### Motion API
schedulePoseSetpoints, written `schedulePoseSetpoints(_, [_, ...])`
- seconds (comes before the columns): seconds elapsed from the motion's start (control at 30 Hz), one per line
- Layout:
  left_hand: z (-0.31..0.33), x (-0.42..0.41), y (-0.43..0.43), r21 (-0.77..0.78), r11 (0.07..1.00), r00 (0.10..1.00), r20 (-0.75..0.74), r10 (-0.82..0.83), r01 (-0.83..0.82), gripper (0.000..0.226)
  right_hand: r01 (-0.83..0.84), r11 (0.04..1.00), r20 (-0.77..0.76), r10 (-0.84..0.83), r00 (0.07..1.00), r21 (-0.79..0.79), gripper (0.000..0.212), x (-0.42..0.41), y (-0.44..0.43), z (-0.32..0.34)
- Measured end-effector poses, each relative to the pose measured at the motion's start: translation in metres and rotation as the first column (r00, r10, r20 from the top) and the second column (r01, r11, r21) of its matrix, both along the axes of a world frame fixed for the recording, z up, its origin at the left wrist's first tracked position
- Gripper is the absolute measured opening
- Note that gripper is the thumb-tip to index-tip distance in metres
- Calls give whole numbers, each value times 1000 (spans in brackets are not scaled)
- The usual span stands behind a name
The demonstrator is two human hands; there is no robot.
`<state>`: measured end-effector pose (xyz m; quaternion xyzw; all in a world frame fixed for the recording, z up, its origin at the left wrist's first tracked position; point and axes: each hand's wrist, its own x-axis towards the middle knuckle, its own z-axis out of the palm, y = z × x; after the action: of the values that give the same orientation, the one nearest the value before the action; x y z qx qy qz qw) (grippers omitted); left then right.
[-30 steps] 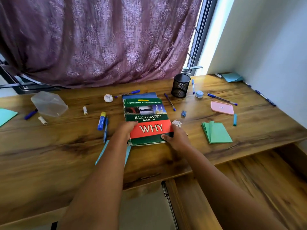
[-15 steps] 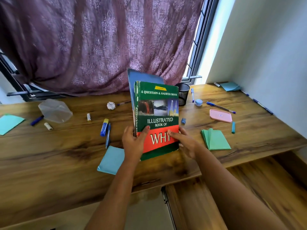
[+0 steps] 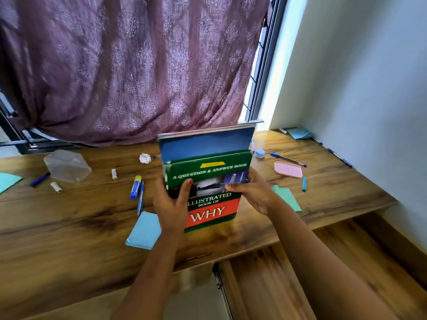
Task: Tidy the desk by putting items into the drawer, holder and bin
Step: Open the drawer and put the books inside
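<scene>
I hold two books upright above the wooden desk point(image 3: 69, 227): a green and red book titled "Illustrated Book of Why" point(image 3: 209, 199) in front and a taller blue book point(image 3: 203, 144) behind it. My left hand point(image 3: 172, 202) grips their left edge, thumb across the green cover. My right hand point(image 3: 251, 192) grips the right edge. The books hide the black mesh holder.
On the desk lie a blue paper pad point(image 3: 144, 230), a glue stick point(image 3: 135, 187), pens, a crumpled paper ball point(image 3: 145, 158), a clear plastic box point(image 3: 67, 166), a pink case point(image 3: 288, 169) and green paper point(image 3: 287, 197). A drawer stands open below right point(image 3: 346, 273).
The books were lying flat on the desk under both hands; they have been lifted and stood upright, and both hands have shifted higher up their sides. The blue pad beneath is uncovered.
</scene>
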<state>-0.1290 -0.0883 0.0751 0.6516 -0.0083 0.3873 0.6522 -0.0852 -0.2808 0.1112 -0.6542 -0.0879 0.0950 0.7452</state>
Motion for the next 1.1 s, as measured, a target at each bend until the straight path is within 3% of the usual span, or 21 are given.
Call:
schedulePoseSetpoints(0.23, [29,0,0,-59,994,989,121,-80,87,54,1,999,59,2,998,-38,46,-12,1,12])
schedulePoseSetpoints(0.37, [25,-1,-2,-115,990,991,115,-68,81,64,38,985,25,-34,999,-168,43,-24,4,-3])
schedulePoseSetpoints(0.5, [13,-5,-6,-140,986,995,50,-83,89,39,83,950,23,-80,997,-301,29,-30,-1,-18])
schedulePoseSetpoints(0.57, [4,-7,-6,-142,987,997,23,-77,79,41,92,930,22,-90,996,-357,26,-33,-2,-25])
schedulePoseSetpoints(0.73, [-15,-12,-5,-131,988,987,-128,-100,83,28,131,868,46,-124,991,-478,37,-35,-1,-35])
schedulePoseSetpoints(0.93, [-24,-24,-5,-92,991,946,-302,-117,93,45,161,805,117,-114,987,-571,24,-41,-6,-37])
schedulePoseSetpoints(1.1, [-14,-39,-24,-6,1000,931,-364,-14,13,50,211,756,233,-80,969,-620,25,-53,-33,-34])
